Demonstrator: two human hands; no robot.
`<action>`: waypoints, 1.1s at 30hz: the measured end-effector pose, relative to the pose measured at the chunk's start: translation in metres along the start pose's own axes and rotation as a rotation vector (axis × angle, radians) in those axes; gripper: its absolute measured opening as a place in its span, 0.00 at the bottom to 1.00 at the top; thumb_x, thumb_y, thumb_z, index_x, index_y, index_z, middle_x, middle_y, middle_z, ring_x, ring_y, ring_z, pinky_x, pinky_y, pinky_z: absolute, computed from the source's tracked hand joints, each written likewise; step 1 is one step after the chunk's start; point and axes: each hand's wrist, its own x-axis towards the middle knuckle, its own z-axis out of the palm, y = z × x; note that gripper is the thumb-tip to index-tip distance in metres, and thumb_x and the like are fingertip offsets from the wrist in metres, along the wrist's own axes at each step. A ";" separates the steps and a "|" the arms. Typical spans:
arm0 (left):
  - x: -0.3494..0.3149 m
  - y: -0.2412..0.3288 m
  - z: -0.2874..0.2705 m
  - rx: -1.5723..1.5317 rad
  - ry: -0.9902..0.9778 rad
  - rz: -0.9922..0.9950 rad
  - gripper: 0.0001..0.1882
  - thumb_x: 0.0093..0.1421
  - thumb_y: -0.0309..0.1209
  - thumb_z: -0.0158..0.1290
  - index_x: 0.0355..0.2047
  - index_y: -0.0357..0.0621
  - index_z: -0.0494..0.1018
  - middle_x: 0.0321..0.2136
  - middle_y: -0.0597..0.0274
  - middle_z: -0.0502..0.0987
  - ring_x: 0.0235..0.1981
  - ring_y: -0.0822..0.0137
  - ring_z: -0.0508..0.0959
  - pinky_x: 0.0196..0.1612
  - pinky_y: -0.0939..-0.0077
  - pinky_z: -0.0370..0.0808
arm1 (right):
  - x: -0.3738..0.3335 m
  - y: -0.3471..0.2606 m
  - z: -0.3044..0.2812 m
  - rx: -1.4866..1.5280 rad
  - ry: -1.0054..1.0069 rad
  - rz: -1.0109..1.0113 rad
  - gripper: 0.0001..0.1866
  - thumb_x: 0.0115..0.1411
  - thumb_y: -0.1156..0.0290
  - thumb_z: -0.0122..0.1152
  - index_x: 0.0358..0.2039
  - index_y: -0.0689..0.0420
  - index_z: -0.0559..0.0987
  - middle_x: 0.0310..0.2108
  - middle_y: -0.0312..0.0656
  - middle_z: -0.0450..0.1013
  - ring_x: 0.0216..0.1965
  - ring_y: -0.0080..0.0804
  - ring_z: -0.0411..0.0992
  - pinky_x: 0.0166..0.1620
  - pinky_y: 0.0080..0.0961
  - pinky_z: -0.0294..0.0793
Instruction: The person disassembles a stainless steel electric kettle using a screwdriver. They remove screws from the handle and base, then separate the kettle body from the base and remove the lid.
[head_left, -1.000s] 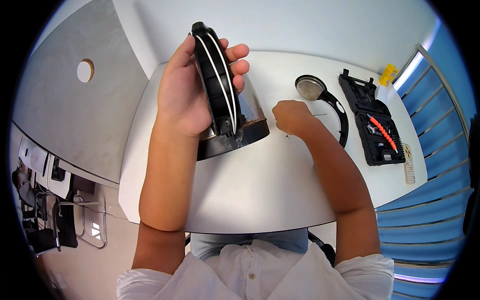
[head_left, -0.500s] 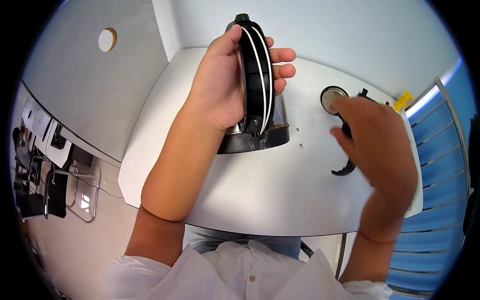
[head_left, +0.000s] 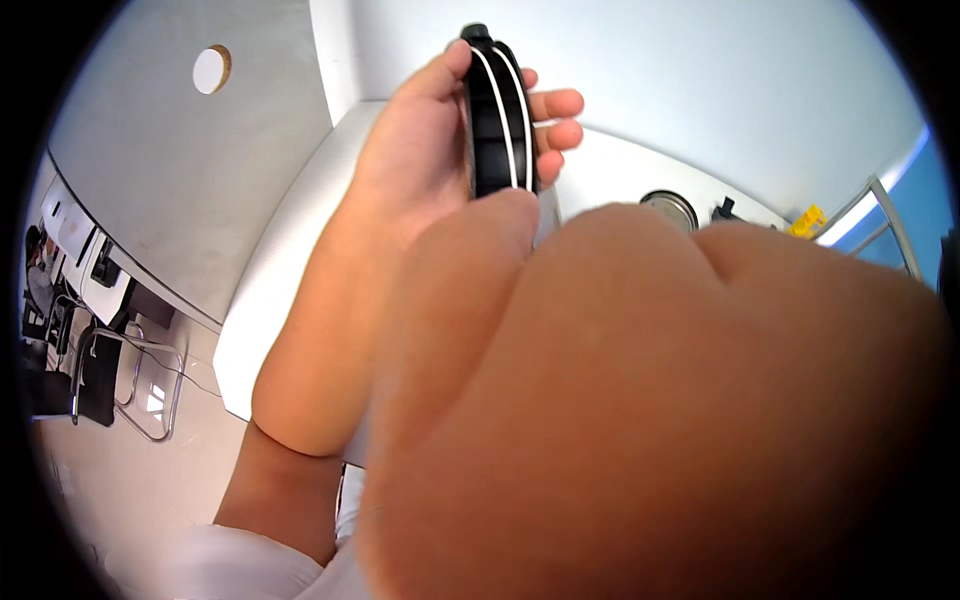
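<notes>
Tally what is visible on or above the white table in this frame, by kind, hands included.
Hands: 2 (left hand, right hand, close to the camera and blurred)
Black device with white stripes, in the left hand: 1
Round metal part: 1
Yellow thing: 1
Total: 5

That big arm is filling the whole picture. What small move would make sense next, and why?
Probably lower the right hand away from the camera. It sits so close that it hides most of the white table and the lower part of the black device that the left hand grips upright, so nothing can be done by sight.
</notes>
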 end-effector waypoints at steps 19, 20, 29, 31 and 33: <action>0.006 0.001 -0.008 -0.068 -0.099 -0.055 0.21 0.66 0.45 0.35 0.37 0.38 0.65 0.39 0.44 0.73 0.35 0.56 0.77 0.34 0.65 0.79 | 0.000 0.028 0.009 0.027 0.054 0.118 0.05 0.51 0.72 0.57 0.26 0.60 0.73 0.18 0.42 0.68 0.19 0.42 0.67 0.29 0.36 0.67; 0.004 0.004 -0.012 -0.031 -0.118 -0.007 0.21 0.66 0.46 0.34 0.37 0.38 0.65 0.39 0.44 0.73 0.34 0.55 0.77 0.33 0.66 0.79 | 0.003 0.036 0.012 0.077 0.061 0.153 0.05 0.51 0.72 0.57 0.25 0.60 0.73 0.18 0.42 0.67 0.19 0.42 0.66 0.29 0.36 0.67; 0.004 0.000 -0.004 0.036 -0.080 0.002 0.22 0.66 0.46 0.32 0.38 0.40 0.67 0.36 0.50 0.74 0.31 0.60 0.78 0.30 0.67 0.80 | -0.052 0.079 -0.023 0.701 0.674 0.816 0.08 0.55 0.69 0.57 0.35 0.55 0.79 0.19 0.34 0.66 0.22 0.17 0.65 0.23 0.15 0.64; 0.004 0.000 -0.003 0.031 -0.064 0.004 0.22 0.66 0.46 0.32 0.38 0.39 0.66 0.37 0.49 0.74 0.31 0.59 0.78 0.31 0.67 0.80 | -0.065 0.072 -0.033 0.612 0.647 0.773 0.08 0.55 0.69 0.57 0.35 0.55 0.78 0.19 0.34 0.66 0.22 0.17 0.65 0.23 0.15 0.64; 0.001 0.003 -0.007 0.025 -0.059 0.005 0.23 0.66 0.46 0.33 0.39 0.38 0.66 0.37 0.48 0.74 0.31 0.58 0.78 0.32 0.66 0.80 | -0.066 0.060 -0.034 0.515 0.507 0.686 0.08 0.55 0.70 0.56 0.35 0.56 0.78 0.20 0.34 0.66 0.22 0.17 0.65 0.24 0.15 0.63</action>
